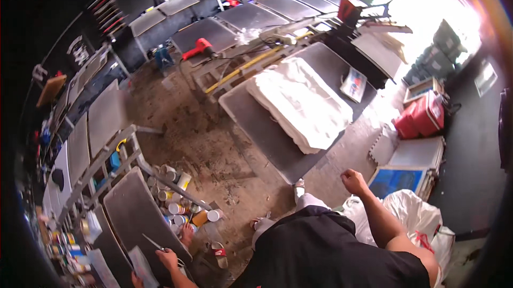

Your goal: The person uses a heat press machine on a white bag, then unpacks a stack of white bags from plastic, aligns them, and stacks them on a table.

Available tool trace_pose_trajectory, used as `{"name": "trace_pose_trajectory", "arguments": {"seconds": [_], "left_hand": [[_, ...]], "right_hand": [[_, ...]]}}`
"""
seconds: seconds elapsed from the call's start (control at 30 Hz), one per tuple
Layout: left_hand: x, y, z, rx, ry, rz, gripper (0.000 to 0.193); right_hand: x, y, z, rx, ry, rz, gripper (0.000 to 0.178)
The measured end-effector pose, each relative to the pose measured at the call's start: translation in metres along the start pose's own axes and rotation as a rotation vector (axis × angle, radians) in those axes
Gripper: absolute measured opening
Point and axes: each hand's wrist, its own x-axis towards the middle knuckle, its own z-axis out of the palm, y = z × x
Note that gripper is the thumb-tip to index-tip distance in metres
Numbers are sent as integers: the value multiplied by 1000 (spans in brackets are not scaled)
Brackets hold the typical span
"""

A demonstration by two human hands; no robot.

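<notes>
My right hand (354, 181) is held out in front of me at the right, above the floor, with its fingers curled into a loose fist and nothing showing in it. Beyond it, a stack of white cloth (304, 101) lies on a dark flat platen table (248, 117). A framed printing screen with a blue mesh (394, 182) leans near the wall, to the right of this hand. White plastic bags (406, 210) bulge beside my right forearm. My left hand is out of the picture.
At lower left, another person's hand (168, 259) holds a thin pointed blade over a grey board (139, 208). Paint tubs (181, 210) and a slide sandal (219, 255) lie on the floor. A red heat gun (200, 48) rests on a rack; a red cooler (422, 116) stands right.
</notes>
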Motion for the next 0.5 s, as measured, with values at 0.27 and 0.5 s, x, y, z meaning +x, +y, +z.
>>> {"name": "trace_pose_trajectory", "arguments": {"seconds": [0.27,0.5], "left_hand": [[-229,429,2,-357,-649,769,25],[-336,631,21,-514,-571,1103,27]], "right_hand": [[51,-112,54,216,-541,-447,62],[150,-114,-11,664,-561,-318,34]]}}
